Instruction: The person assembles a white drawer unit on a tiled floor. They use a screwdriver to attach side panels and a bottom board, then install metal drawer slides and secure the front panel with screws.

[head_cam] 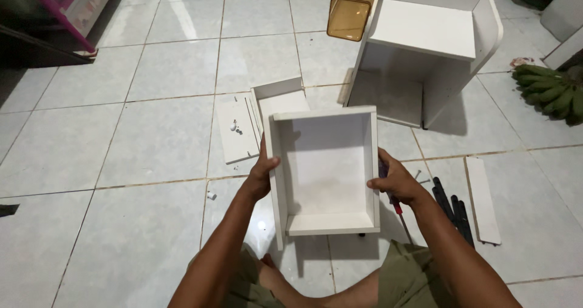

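**Drawer box held square between both hands**

Drawer box [326, 169], white, open face up toward the camera, raised over the tiled floor [139, 162] just ahead of the crossed legs. Long axis running away from the body, closed end far, shallow lip near. Left hand [262, 176] clamped on the left wall, thumb hooked over the edge. Right hand [395, 180] pressed to the right wall, also gripping a red-handled screwdriver [398, 209] whose shaft points down toward the floor. Hands well apart, one per side, neither clearly nearer: box dead centre between them. Beyond the box, loose white panels [240, 126] lying flat with small hardware on top; farther right, the white cabinet carcass [425, 47] tipped on its side, an amber plastic container [351, 9] leaning beside it. Narrow white strip [484, 200] and black rails [452, 209] on the floor to the right. Green bananas [549, 91] at the far right edge.
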